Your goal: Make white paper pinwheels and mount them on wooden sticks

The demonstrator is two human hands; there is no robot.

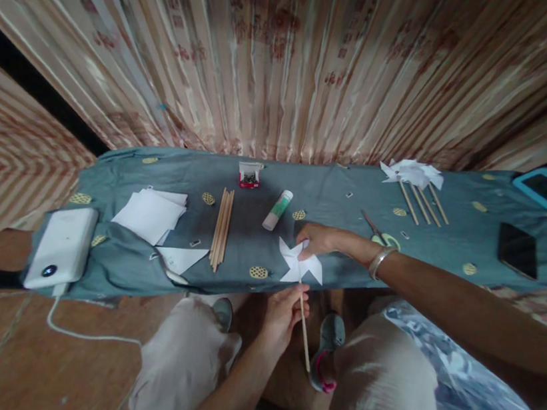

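Observation:
A white paper pinwheel lies at the near edge of a narrow table under a blue-grey cloth. My right hand pinches the pinwheel's centre from above, fingers closed; a silver bangle is on that wrist. My left hand is below the table edge, closed round a thin wooden stick whose top end meets the pinwheel's centre.
On the cloth: a bundle of wooden sticks, white paper squares, a glue stick, a small red box of pins, scissors, finished pinwheels on sticks, a black phone, a white device. Curtain behind.

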